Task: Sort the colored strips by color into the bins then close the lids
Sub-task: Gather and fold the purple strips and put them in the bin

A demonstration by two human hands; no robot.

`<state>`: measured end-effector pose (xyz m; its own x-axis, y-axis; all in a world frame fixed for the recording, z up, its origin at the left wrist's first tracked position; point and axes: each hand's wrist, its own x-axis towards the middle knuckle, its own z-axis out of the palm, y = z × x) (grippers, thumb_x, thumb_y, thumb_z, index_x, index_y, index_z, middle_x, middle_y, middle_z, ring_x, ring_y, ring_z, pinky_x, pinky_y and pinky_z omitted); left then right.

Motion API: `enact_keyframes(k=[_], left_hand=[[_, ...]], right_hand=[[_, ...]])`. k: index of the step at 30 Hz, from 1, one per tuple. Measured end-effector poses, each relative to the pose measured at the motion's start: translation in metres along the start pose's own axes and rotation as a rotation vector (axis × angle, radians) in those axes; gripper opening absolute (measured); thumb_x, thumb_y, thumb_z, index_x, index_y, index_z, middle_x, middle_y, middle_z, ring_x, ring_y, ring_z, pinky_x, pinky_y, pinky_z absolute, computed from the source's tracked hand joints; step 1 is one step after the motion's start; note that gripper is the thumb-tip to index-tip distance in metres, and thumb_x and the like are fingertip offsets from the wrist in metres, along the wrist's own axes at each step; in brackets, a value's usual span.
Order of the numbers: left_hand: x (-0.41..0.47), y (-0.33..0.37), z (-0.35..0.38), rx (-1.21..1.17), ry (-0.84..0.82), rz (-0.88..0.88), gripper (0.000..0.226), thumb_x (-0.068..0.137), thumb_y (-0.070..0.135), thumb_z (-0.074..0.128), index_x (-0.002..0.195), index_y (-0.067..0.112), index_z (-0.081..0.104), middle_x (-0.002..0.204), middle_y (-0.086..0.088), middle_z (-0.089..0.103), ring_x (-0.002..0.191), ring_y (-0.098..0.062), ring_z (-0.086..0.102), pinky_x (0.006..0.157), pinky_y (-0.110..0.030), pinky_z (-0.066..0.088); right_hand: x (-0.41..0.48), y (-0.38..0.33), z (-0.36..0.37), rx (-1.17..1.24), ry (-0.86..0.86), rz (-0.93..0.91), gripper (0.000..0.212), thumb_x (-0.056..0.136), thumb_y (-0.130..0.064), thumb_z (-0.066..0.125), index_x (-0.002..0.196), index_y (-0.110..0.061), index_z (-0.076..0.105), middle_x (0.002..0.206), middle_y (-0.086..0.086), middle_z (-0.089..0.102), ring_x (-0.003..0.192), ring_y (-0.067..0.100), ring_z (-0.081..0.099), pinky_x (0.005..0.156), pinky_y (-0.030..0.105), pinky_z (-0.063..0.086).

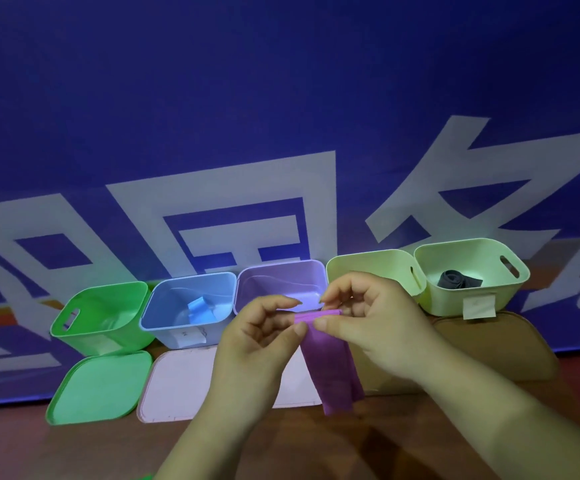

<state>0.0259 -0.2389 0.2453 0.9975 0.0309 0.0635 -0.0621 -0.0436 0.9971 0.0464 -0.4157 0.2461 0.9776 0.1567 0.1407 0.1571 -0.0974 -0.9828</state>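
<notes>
The floppy purple strip (330,368), pinched by left hand (257,344) and right hand (378,327), may be dropped short of the twelve-o'clock purple bin (278,282).

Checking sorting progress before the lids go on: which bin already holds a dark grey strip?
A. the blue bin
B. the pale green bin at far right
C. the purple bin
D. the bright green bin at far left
B: the dark grey strip lies inside the pale green bin at far right; the left hand and right hand pinch the purple strip.
</notes>
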Motion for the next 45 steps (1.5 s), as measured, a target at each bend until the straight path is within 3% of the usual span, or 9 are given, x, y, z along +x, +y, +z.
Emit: enact_keyframes(k=[4, 9, 11, 14, 18, 26, 29, 34, 45], left_hand=[[0.006, -0.002, -0.026, -0.068, -0.008, -0.008, 0.030, 0.082, -0.003, 0.073, 0.089, 0.026, 0.070, 0.086, -0.021, 0.070, 0.078, -0.022, 0.065, 0.078, -0.035, 0.053], [0.017, -0.008, -0.061, -0.080, -0.040, -0.003, 0.023, 0.082, 0.006, 0.072, 0.094, 0.026, 0.068, 0.078, -0.010, 0.067, 0.073, -0.018, 0.062, 0.074, -0.033, 0.050], [0.020, -0.009, -0.074, -0.051, -0.074, 0.015, 0.022, 0.079, 0.016, 0.069, 0.096, 0.030, 0.068, 0.081, -0.007, 0.069, 0.076, -0.017, 0.063, 0.075, -0.028, 0.051], [0.023, -0.015, -0.096, 0.042, -0.148, 0.066, 0.027, 0.081, 0.021, 0.070, 0.104, 0.036, 0.067, 0.096, -0.004, 0.070, 0.091, -0.023, 0.066, 0.085, -0.034, 0.055], [0.028, -0.021, -0.122, 0.190, -0.203, 0.138, 0.024, 0.084, 0.017, 0.075, 0.102, 0.033, 0.072, 0.100, 0.005, 0.073, 0.093, -0.022, 0.067, 0.090, -0.038, 0.055], [0.044, -0.025, -0.156, 0.118, -0.232, 0.033, 0.031, 0.072, 0.005, 0.085, 0.091, 0.028, 0.079, 0.083, 0.001, 0.076, 0.079, -0.014, 0.069, 0.080, -0.030, 0.054], [0.050, -0.026, -0.168, 0.091, -0.216, -0.045, 0.033, 0.072, -0.006, 0.081, 0.086, 0.025, 0.080, 0.067, 0.002, 0.066, 0.066, -0.010, 0.059, 0.067, -0.021, 0.051], [0.056, -0.026, -0.191, -0.022, -0.226, -0.133, 0.028, 0.071, -0.009, 0.079, 0.086, 0.014, 0.080, 0.086, -0.028, 0.069, 0.073, -0.021, 0.064, 0.074, -0.032, 0.056], [0.061, -0.031, -0.216, -0.202, -0.290, -0.262, 0.028, 0.076, -0.017, 0.069, 0.095, 0.003, 0.074, 0.063, 0.002, 0.070, 0.060, -0.008, 0.066, 0.059, -0.014, 0.051]], right_hand=[[0.008, -0.005, 0.022, 0.041, -0.042, 0.024, 0.022, 0.078, -0.001, 0.079, 0.086, -0.019, 0.070, 0.081, -0.005, 0.070, 0.071, 0.015, 0.061, 0.071, 0.031, 0.052], [0.020, -0.005, 0.061, -0.005, 0.065, 0.049, 0.014, 0.071, -0.025, 0.076, 0.085, -0.025, 0.071, 0.085, 0.032, 0.064, 0.061, 0.033, 0.051, 0.062, 0.043, 0.042], [0.025, -0.007, 0.074, 0.010, 0.109, 0.057, 0.011, 0.074, -0.016, 0.078, 0.079, -0.022, 0.072, 0.081, 0.022, 0.069, 0.064, 0.042, 0.057, 0.066, 0.045, 0.047], [0.032, -0.009, 0.090, 0.071, 0.138, 0.108, 0.021, 0.077, 0.000, 0.077, 0.074, -0.020, 0.071, 0.077, 0.003, 0.072, 0.067, 0.023, 0.062, 0.067, 0.037, 0.052], [0.040, -0.011, 0.111, 0.174, 0.151, 0.223, 0.022, 0.078, 0.004, 0.075, 0.073, -0.016, 0.070, 0.066, 0.005, 0.064, 0.056, 0.016, 0.051, 0.052, 0.024, 0.043], [0.049, -0.011, 0.146, 0.270, 0.150, 0.349, 0.018, 0.080, 0.003, 0.073, 0.079, -0.014, 0.069, 0.076, 0.011, 0.070, 0.073, 0.023, 0.062, 0.070, 0.034, 0.051], [0.049, -0.010, 0.156, 0.147, 0.113, 0.256, 0.014, 0.081, -0.002, 0.076, 0.081, -0.016, 0.072, 0.080, 0.011, 0.071, 0.073, 0.018, 0.063, 0.073, 0.031, 0.052], [0.045, -0.003, 0.171, -0.142, 0.015, 0.084, 0.027, 0.075, -0.005, 0.081, 0.091, -0.026, 0.074, 0.092, -0.008, 0.074, 0.080, 0.010, 0.067, 0.078, 0.023, 0.054], [0.041, 0.000, 0.192, -0.457, 0.021, -0.069, 0.029, 0.076, -0.024, 0.082, 0.098, -0.039, 0.070, 0.095, -0.019, 0.072, 0.093, 0.010, 0.068, 0.085, 0.023, 0.053]])
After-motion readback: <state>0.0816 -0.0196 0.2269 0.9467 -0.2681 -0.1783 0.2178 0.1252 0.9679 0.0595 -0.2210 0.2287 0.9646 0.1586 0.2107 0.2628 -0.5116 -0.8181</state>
